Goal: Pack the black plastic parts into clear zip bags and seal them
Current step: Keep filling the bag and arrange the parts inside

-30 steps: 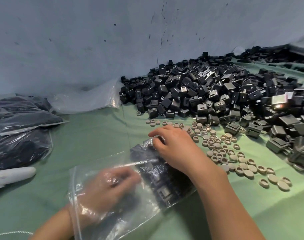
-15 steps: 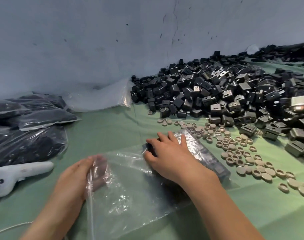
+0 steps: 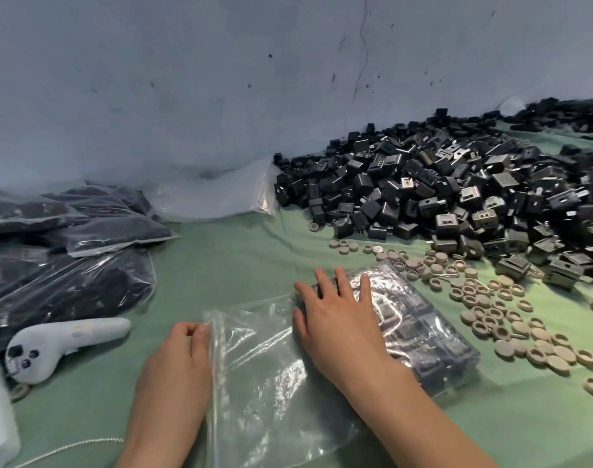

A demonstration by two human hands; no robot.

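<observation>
Light: soft, diffuse, rather dim, cool in tone.
Brightest area: a pale patch on the green tabletop (image 3: 538, 292) at right.
Shadows: faint and soft-edged, beneath the right hand (image 3: 339, 322) and around the heap of black parts (image 3: 423, 197).
Glare: white streaks on the clear zip bag (image 3: 264, 376) and on the filled bags (image 3: 68, 285) at left.
Sharpness: centre fair; wall (image 3: 187, 79) smeared.
Edges: wide-angle bowing; far-right corner blurred.

Your left hand (image 3: 175, 363) pinches the bag (image 3: 261, 383) edge with curled fingers. Your right hand (image 3: 339, 322) lies flat on it, fingers spread.
</observation>
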